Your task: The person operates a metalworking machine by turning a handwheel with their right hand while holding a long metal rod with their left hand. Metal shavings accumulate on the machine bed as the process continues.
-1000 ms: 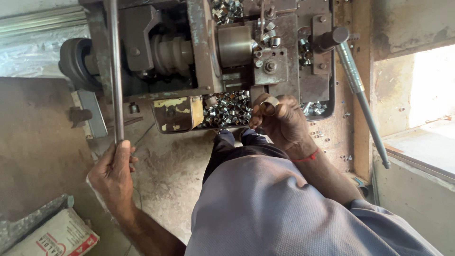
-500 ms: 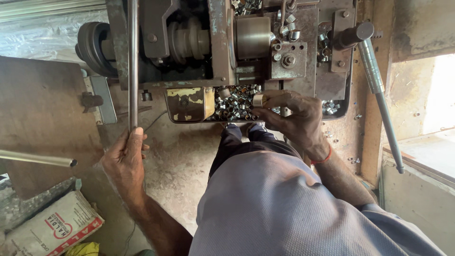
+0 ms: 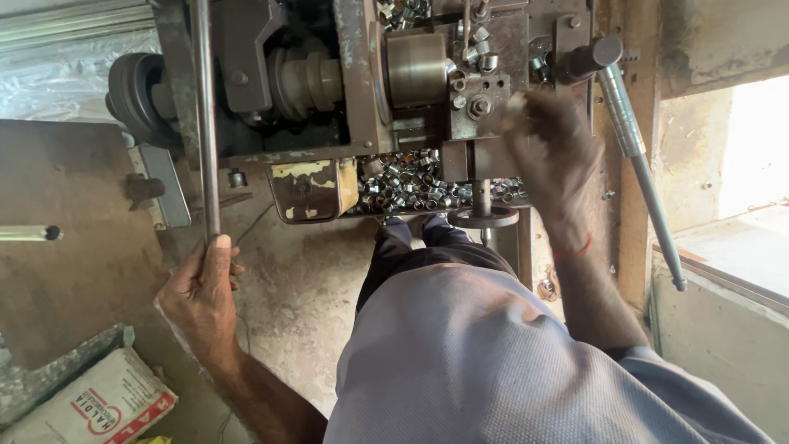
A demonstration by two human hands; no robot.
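Below, a tray of small metal rings sits under the grey machine, with a long handle on the right. Left hand grips a steel rod; right hand, blurred, reaches the machine's block, grip unclear.

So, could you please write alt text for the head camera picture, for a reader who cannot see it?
Seen from above, a person works at a metal lathe: the left hand grips a long steel lever, and the blurred right hand reaches to the tool block. Small shiny metal rings fill the tray below.
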